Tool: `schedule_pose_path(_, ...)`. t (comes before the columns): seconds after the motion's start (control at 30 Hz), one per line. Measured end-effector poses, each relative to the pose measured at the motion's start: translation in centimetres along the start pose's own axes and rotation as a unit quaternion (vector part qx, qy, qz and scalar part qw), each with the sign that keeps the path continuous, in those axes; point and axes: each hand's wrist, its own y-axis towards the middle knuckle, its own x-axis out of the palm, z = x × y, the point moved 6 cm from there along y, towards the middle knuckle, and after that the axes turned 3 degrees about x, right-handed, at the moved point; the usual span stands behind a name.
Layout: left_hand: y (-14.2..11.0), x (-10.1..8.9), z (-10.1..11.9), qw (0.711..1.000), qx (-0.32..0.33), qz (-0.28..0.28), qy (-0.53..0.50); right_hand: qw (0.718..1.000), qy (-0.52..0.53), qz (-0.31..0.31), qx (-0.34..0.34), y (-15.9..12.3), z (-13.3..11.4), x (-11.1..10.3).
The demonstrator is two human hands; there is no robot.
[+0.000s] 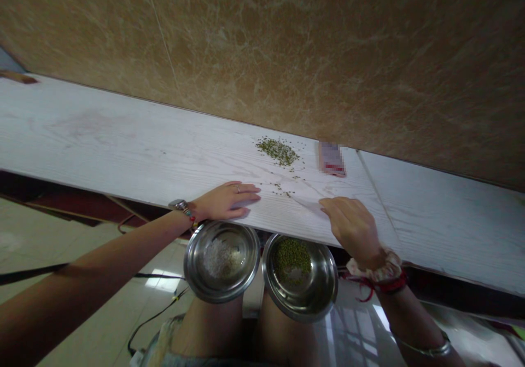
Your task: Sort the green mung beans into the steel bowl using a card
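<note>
My left hand (227,200) lies flat on the white tabletop (123,143) near its front edge, fingers stretched out, holding nothing. My right hand (353,225) rests on the table edge with its fingers curled down and pressed on the surface; whether anything is under them is hidden. A small pile of green beans (279,151) lies on the table beyond both hands, with a few stray beans (283,189) between them. Two steel bowls sit on my knees below the edge: the left bowl (221,260) holds white rice, the right bowl (300,277) holds green beans.
A small pink and white packet (331,158) lies by the wall to the right of the bean pile. A brown marbled wall (287,44) runs behind the table. Black cables (156,316) trail over the tiled floor at the left.
</note>
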Motion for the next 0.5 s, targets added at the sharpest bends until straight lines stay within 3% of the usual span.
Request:
schedule_pose_path(0.2, 0.0, 0.1, 0.0, 1.000, -0.002, -0.005, 0.013, 1.000, -0.006, 0.026, 0.012, 0.3, 0.2, -0.2)
schedule_pose_path(0.5, 0.1, 0.0, 0.0, 1.000, -0.001, -0.010, 0.011, 1.000, -0.009, 0.013, 0.000, 0.5, 0.3, 0.6)
